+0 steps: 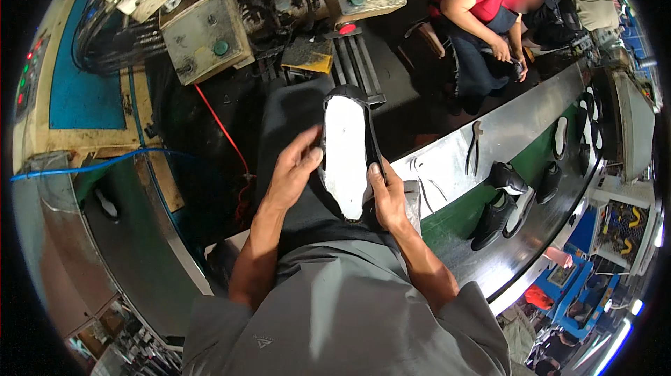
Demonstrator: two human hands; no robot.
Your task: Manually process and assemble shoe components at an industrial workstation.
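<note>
A black shoe upper (344, 156) with a white underside is held upright in front of my lap, sole face toward me. My right hand (391, 198) grips its lower right side, thumb on the black edge and fingers mostly hidden behind. At the left edge, my left hand (293, 170) is curled with thumb and fingertips against the upper. Pliers (474, 149) lie on the metal ledge to my right, with a thin curved tool (430, 179) closer in.
Black shoes (494, 219) and white-soled pieces (561, 137) lie on the green conveyor belt (447, 226) at right. A stained machine with control boxes (207, 40) stands ahead. A red cable (222, 126) and a blue hose (77, 168) run at left. A seated person (475, 19) works far right.
</note>
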